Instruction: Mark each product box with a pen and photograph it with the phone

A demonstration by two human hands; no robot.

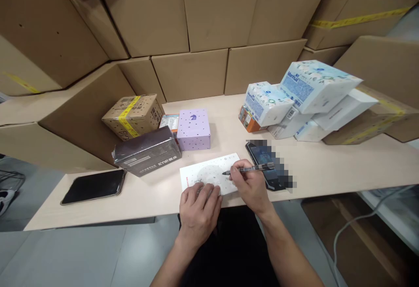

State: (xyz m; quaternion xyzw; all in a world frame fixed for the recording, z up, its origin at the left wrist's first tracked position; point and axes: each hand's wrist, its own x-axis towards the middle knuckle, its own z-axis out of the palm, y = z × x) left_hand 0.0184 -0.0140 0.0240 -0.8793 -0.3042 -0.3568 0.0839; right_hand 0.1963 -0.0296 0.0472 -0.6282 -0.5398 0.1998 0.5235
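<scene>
A white card or flat pad (209, 171) with small dark specks, a pale round print and red lettering lies at the table's front edge. My left hand (201, 208) rests on its lower left part, fingers laid over the surface and holding nothing. My right hand (250, 186) is closed round a dark pen (247, 169). The pen's tip points left, over the middle of the card; whether it touches cannot be made out. Right beside that hand lies a phone (266, 164) with a lit screen, partly pixelated.
On the left are a black phone (94, 186), a shrink-wrapped dark box (147, 151), a lilac box (194, 129) and a taped carton (132, 114). Tissue packs (319, 84) and a small orange box (250, 121) stand at right. Stacked cardboard boxes (190, 73) wall the back.
</scene>
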